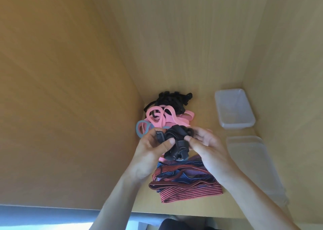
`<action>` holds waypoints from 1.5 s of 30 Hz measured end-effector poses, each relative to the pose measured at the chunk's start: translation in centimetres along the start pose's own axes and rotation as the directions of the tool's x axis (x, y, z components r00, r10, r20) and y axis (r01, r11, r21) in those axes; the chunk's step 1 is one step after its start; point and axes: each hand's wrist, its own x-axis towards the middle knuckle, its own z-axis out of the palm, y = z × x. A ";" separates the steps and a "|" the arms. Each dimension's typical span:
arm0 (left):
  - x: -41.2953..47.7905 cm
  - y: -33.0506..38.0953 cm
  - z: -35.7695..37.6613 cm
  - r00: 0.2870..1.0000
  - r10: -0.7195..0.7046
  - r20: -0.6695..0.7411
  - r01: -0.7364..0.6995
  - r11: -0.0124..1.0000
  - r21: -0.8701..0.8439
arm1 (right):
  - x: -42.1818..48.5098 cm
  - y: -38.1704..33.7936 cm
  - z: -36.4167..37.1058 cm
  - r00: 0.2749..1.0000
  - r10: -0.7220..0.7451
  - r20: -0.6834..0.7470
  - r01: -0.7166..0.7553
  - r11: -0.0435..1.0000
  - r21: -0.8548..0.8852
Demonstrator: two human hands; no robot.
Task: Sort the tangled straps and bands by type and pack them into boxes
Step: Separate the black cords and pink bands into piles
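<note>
Clear box (pixel 235 124), open: 1, right of centre. Stacked clear pieces (pixel 253 159) below it: 2 — lids or boxes, cannot tell. Black strap bundle (pixel 174 142), mid-frame: 1. Loose piles, 4 kinds — black straps (pixel 173 98), pink bands (pixel 157 116), grey-blue bands (pixel 141 127), striped bands (pixel 183 180); singles uncountable in the tangle.

Grey-blue band (pixel 139 127) partly behind left hand (pixel 150 152), pink bands (pixel 167 119) partly behind black bundle (pixel 176 142).

Wooden desk (pixel 203 119), wooden side panel (pixel 70 107) at left

Single head-worn wide-angle view, forward and steeply down, close above the desk (pixel 204 110).
</note>
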 end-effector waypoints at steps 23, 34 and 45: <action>-1.4 0.4 0.5 0.956 -0.060 0.289 0.147 0.946 -0.291 | -1.7 -0.6 0.1 0.999 -0.006 0.050 0.005 1.000 0.022; -1.3 0.3 -0.1 0.932 -0.056 0.359 0.221 0.872 -0.437 | -3.2 -1.1 1.7 0.978 0.097 -0.184 -0.068 0.986 0.155; -2.2 -0.1 0.0 0.921 0.000 0.389 0.225 0.815 -0.533 | -4.8 -2.6 3.9 0.953 -0.047 -0.298 0.001 0.988 -0.151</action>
